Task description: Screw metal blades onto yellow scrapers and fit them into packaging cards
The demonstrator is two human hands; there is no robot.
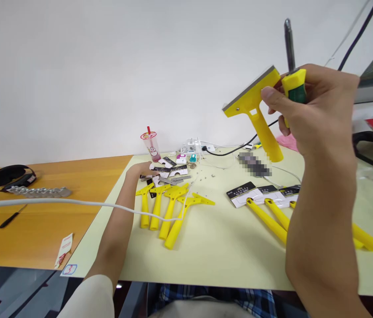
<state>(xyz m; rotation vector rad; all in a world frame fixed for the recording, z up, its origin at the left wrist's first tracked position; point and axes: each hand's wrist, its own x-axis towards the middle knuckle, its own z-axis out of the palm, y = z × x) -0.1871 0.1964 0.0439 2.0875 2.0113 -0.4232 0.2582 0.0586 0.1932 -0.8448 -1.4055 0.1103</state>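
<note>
Raised at the upper right, my right hand (308, 101) is closed on a yellow scraper (250, 99) and a screwdriver (294, 81) together. The scraper's head, with a grey strip along its edge, tilts up to the right between thumb and fingers, and its handle hangs down. The screwdriver's yellow and green handle lies in the palm, shaft pointing up. My left hand (145, 168) reaches to the far left of the table, beside black and white cards (178, 170) and flat grey metal strips (181, 179). Its fingers are too small and partly hidden to read. Several yellow scraper handles (173, 207) lie nearby.
Carded scrapers (265, 216) lie under my right forearm. A white cable (107, 204) crosses before my left forearm. A cup with a straw (151, 145) and a power strip (193, 145) stand by the wall. An orange table (90, 176) adjoins on the left.
</note>
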